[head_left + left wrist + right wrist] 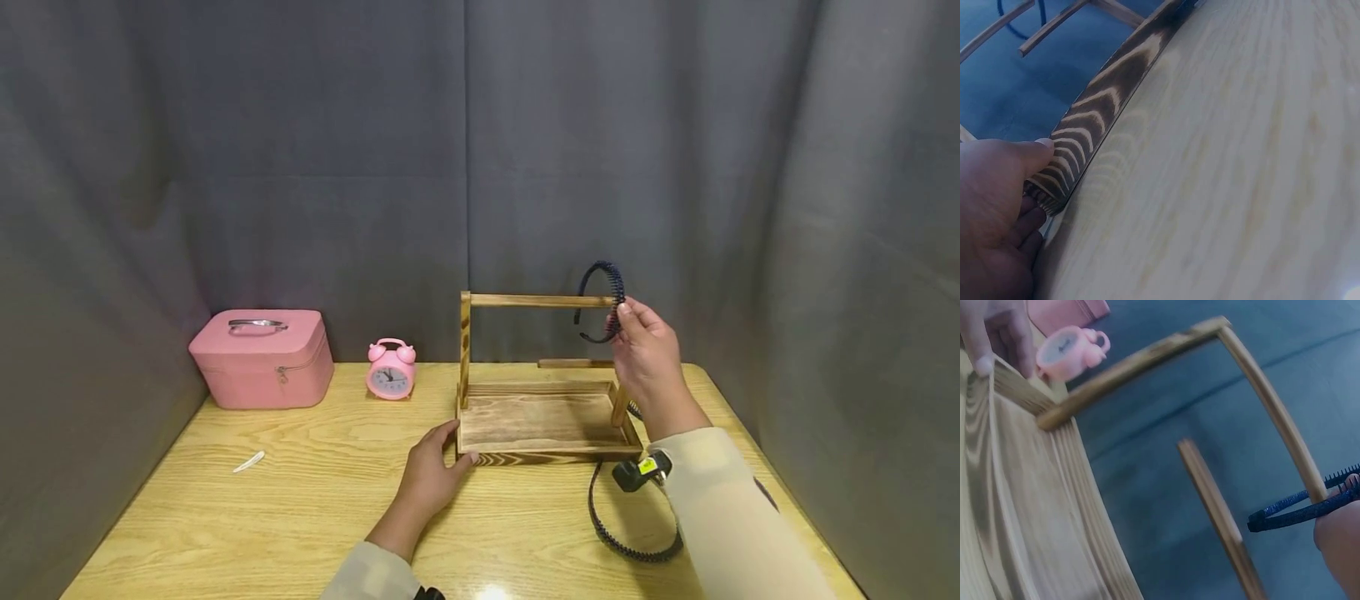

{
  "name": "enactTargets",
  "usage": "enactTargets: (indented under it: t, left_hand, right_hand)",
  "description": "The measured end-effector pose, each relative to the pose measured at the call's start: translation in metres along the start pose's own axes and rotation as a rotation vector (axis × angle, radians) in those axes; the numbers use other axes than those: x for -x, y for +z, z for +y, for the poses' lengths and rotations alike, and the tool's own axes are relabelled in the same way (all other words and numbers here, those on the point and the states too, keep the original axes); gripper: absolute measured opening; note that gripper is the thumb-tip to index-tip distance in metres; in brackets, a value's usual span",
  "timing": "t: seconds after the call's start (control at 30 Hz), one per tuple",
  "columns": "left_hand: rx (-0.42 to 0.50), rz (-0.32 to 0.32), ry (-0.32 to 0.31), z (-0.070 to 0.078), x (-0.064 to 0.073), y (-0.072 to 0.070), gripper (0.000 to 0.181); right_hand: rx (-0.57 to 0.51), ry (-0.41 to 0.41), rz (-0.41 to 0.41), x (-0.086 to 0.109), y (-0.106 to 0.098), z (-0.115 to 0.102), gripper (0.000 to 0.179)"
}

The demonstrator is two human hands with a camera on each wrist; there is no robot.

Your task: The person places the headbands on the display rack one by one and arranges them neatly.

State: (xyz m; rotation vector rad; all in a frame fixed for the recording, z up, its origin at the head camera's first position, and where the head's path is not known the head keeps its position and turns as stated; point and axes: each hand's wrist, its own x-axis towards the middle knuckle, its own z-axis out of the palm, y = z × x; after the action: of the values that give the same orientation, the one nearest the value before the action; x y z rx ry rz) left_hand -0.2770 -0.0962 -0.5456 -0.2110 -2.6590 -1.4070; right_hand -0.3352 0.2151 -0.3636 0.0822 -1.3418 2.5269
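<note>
A dark, toothed headband [618, 287] hangs at the right end of the top bar of a wooden rack [525, 301]. My right hand [651, 362] pinches the headband between thumb and fingers, right beside that bar. In the right wrist view the headband [1291, 520] loops about the bar's end, its tips pointing away from the hand. The rack has a shallow tray base with bare wood grain inside. At the tray's front left corner, my left hand [433, 471] grips the wall, thumb on the front and fingers round the side. The right upright is partly hidden behind my right hand.
A second dark headband [637, 553] lies on the table [337, 517] below my right forearm; parts of others show by the rack and beyond the sleeve. A lower wooden bar [573, 363] is behind. Leftward are a pink alarm clock [392, 375], pink case [262, 367] and small white strip [249, 462].
</note>
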Motion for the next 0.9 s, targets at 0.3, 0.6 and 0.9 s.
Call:
enactTargets:
  t: [0.3,0.6,0.9]
  left_hand:
    - [-0.015,0.015,0.007,0.000,-0.001,0.001,0.066]
    - [-0.033,0.024,0.014,0.001,-0.002,0.002,0.065]
    - [-0.039,0.032,0.028,0.000,-0.002,0.001,0.064]
  right_hand:
    - [0.036,0.042,-0.012,0.006,0.046,0.040,0.010]
    - [0.049,0.092,0.001,0.014,0.089,0.073,0.012]
    - [0.134,0.104,0.005,0.022,0.118,0.096,0.025]
